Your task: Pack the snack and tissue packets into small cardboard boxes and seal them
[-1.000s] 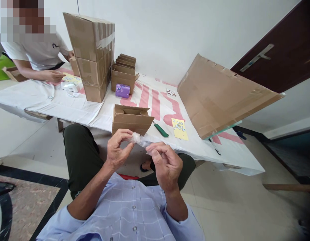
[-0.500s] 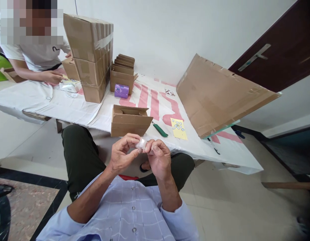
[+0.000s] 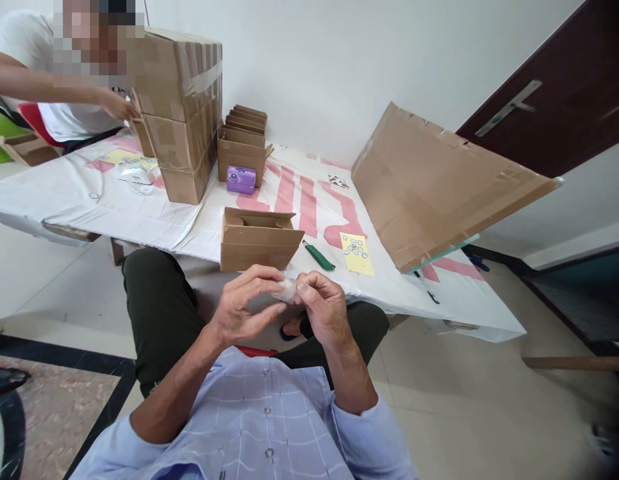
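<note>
Both hands are raised in front of the person's chest, just short of the worktop's [image 3: 89, 200] near edge; the left hand [image 3: 239, 310] curls its fingertips over one end of a small crumpled piece of clear plastic wrap [image 3: 288, 291] with the thumb beneath, and the right hand [image 3: 323, 308] pinches the other end tight between thumb and forefinger, so the wrap sits between the two hands, above the lap; just beyond it on the worktop stands a small open cardboard box [image 3: 259, 240], with a green-handled knife [image 3: 319, 257] beside it and a yellow sticker sheet [image 3: 357, 254] next to that; a large flat cardboard sheet [image 3: 439, 187] leans tilted over the right part of the worktop; farther back lie a purple gadget [image 3: 241, 180], a row of small boxes [image 3: 244, 137] and a stack of taped cartons [image 3: 182, 107], against which a co-worker's hand [image 3: 117, 107] rests.
</note>
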Motion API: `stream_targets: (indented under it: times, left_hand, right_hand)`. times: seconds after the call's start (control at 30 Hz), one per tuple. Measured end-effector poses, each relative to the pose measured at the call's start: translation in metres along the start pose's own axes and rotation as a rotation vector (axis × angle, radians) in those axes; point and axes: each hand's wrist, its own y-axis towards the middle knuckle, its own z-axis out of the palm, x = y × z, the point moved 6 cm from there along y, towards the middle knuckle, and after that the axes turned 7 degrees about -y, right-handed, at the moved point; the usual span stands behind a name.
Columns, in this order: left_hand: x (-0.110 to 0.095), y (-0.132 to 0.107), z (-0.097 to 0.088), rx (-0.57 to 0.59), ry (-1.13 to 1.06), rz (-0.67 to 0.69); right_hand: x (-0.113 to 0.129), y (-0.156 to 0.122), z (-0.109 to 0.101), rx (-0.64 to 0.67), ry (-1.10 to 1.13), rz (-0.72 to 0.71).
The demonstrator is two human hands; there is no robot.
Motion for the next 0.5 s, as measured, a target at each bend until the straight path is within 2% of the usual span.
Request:
stream_targets:
  times: [0.2,0.5]
  left_hand:
    - [0.008,0.002,0.001,0.049,-0.159,-0.153]
    - [0.02,-0.001,0.001,0.046,-0.245,-0.343]
  right_hand:
    - [0.007,0.006,-0.002,0.055,-0.05,0.028]
    - [0.02,0.017,0.001,0.293,-0.179,0.038]
